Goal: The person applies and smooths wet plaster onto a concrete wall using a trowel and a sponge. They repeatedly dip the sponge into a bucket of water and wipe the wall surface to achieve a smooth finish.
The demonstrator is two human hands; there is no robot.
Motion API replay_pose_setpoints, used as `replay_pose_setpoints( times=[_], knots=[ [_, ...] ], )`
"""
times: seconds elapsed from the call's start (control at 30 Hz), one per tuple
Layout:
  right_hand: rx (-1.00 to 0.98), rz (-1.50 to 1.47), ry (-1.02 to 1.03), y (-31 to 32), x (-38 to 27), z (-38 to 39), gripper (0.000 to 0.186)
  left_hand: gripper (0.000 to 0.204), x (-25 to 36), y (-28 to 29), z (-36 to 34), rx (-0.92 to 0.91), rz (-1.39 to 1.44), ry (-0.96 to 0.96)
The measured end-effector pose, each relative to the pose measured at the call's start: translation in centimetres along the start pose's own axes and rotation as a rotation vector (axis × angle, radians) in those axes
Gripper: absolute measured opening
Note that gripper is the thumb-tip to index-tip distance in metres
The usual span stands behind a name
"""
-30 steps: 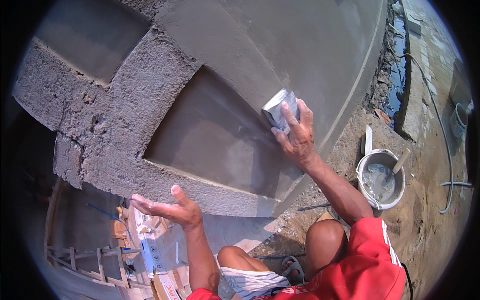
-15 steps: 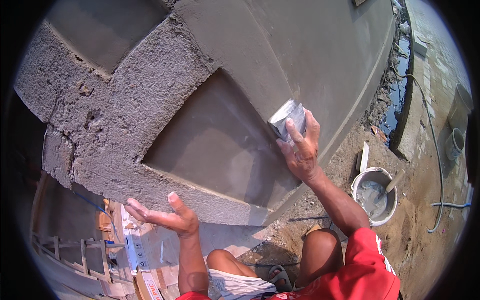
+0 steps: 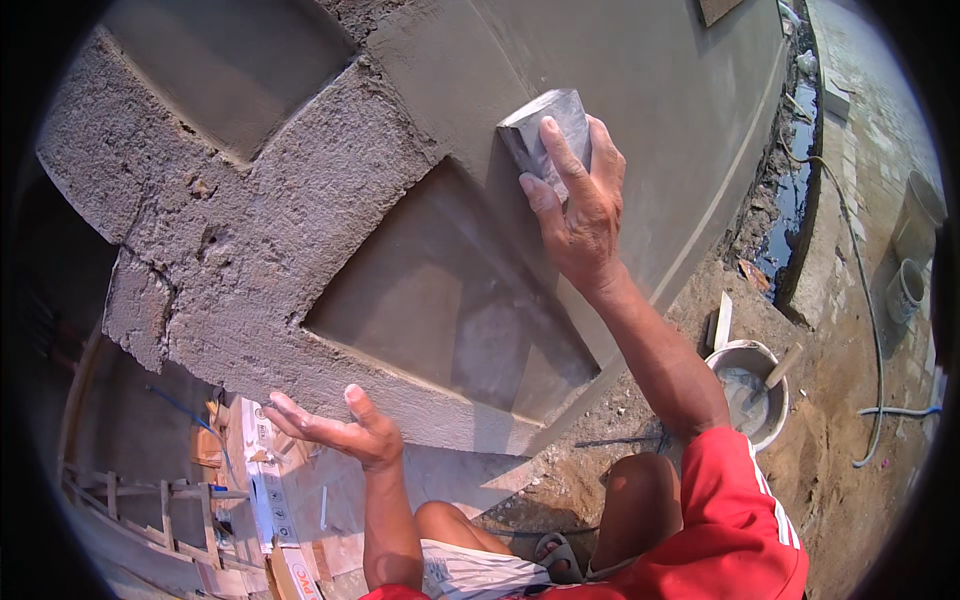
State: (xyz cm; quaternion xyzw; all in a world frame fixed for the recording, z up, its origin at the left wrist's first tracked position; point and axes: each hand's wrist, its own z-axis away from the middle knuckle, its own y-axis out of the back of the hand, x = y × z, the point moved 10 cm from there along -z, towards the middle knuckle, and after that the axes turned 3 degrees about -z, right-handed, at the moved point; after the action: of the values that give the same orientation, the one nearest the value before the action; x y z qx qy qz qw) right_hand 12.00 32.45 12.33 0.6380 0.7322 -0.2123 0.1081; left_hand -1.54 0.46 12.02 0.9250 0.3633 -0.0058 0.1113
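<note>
In our head view, our right hand curls part-spread fingers and thumb over a grey block, holding it at the smooth grey wall, beside a recess, our left hand loosely open, empty, near rough concrete.

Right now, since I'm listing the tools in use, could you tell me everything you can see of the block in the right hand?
The block is grey and angular, with a pale, streaky upper edge and a darker side; its surface looks creased, perhaps a wrapped sheet, though the material is unclear. It sits slanted over the smooth grey plaster, up and right of the recess. The right hand grips it, covering part; its underside is hidden.
</note>
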Motion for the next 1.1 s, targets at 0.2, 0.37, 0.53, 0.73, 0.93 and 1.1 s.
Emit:
replay_pose_setpoints(
  times=[0.2, 0.37, 0.53, 0.73, 0.93, 1.1],
  knots=[
    [-0.074, 0.034, 0.135, -0.7, -2.2, 1.4, 0.062, 0.072, 0.5, -0.2, 0.1, 0.026, 0.028, -0.041],
    [0.037, -0.071, -0.131, 0.0, 1.1, -1.2, 0.057, 0.075, -0.1, -0.2, 0.1, -0.022, 0.039, -0.004],
    [-0.038, 0.015, 0.094, -0.9, -2.7, -0.4, 0.054, 0.075, 0.2, -0.3, 0.2, 0.006, 0.039, 0.003],
    [0.032, -0.053, -0.034, -0.9, -0.8, -3.9, 0.053, 0.075, -0.2, 0.1, 0.4, 0.015, 0.064, -0.030],
    [-0.051, 0.024, 0.126, -1.4, -2.8, -2.0, 0.056, 0.073, -0.2, -0.3, 0.4, -0.035, 0.085, 0.038],
    [0.012, -0.008, 0.068, -1.9, -2.9, -4.1, 0.056, 0.075, -0.7, 0.2, 0.2, -0.035, 0.081, 0.025]
  ],
)
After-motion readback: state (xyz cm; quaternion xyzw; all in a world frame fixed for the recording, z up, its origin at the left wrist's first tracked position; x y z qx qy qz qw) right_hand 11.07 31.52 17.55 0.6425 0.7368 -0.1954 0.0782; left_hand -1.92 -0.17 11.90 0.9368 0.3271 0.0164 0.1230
